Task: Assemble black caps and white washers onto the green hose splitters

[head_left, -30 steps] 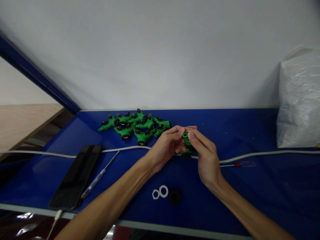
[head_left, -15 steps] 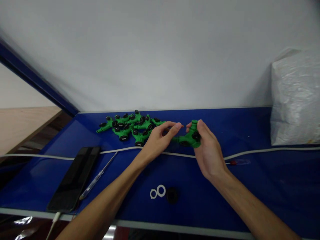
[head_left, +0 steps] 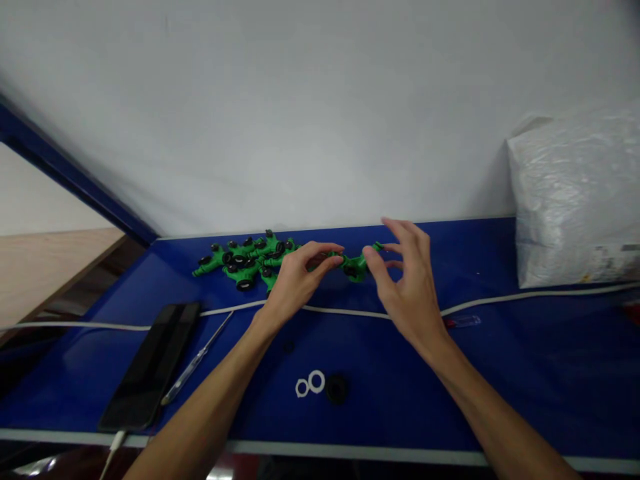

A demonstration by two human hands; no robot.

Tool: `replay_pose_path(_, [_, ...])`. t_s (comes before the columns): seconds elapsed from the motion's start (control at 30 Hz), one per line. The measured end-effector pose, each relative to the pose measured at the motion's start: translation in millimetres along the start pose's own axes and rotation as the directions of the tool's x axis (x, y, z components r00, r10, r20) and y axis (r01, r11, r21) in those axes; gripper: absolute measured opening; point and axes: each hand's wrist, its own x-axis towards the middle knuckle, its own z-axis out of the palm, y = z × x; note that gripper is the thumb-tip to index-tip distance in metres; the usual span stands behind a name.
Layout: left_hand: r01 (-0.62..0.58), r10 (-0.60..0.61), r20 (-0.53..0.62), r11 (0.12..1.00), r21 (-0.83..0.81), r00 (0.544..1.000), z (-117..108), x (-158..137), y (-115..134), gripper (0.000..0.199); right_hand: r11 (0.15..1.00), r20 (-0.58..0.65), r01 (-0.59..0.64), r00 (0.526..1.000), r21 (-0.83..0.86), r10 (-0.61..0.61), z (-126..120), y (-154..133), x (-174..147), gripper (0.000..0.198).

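Observation:
A green Y-shaped hose splitter (head_left: pixel 356 269) with black parts is held up between my hands, over the blue table. My left hand (head_left: pixel 301 275) pinches its left end between thumb and fingertips. At its other side, my right hand (head_left: pixel 411 293) has its fingers spread apart, the thumb tip overlapping the splitter; whether it touches cannot be made out. Several more green splitters (head_left: pixel 244 272) lie clustered beyond my left hand, which partly covers them. Closer to me rest two white rings (head_left: pixel 317 382) and a black ring (head_left: pixel 337 389).
A black phone (head_left: pixel 150 367) lies at the left beside a clear-handled screwdriver (head_left: pixel 193 368). Across the table runs a white cable (head_left: pixel 350 311). Behind my right wrist is another screwdriver (head_left: pixel 464 321). A plastic-wrapped package (head_left: pixel 575 207) stands by the wall at right.
My right hand has loosened from around the splitter, and its fingers have spread. The splitter has shifted left and turned, with my left hand now pinching its end. The view has moved slightly.

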Motion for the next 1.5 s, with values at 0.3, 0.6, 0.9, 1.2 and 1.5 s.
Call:
replay_pose_path(0.3, [-0.073, 0.074, 0.025, 0.997, -0.030, 0.997, 0.7, -5.6, 12.5, 0.028, 0.978, 0.311, 0.192, 0.938, -0.088, -0.156, 3.3, 5.7, -4.1, 0.041])
replay_pose_path(0.6, [-0.034, 0.024, 0.046, 0.975, 0.219, 0.999, -27.7, -22.9, 29.3, 0.025, 0.905, 0.372, 0.342, 0.898, -0.252, -0.236, 2.9, 13.0, -6.8, 0.033])
replay_pose_path(0.9, [0.020, -0.038, 0.142, 0.991, 0.130, 0.989, -22.5, -26.9, 43.2, 0.025, 0.999, 0.649, 0.028, 0.760, 0.023, -0.036, -1.0, -1.4, -11.6, 0.037])
replay_pose_path(1.2, [0.236, -0.300, 0.057, 0.843, 0.483, 0.952, -49.8, -107.6, 36.2, 0.024, 0.959, 0.559, -0.196, 0.828, 0.202, 0.052, 1.5, 8.0, -6.6, 0.025])
replay_pose_path(1.5, [0.362, -0.398, -0.018, 0.814, 0.453, 0.917, -51.2, -129.5, 19.2, 0.012, 0.985, 0.596, -0.152, 0.799, 0.079, 0.076, -3.5, -0.6, -5.5, 0.019])
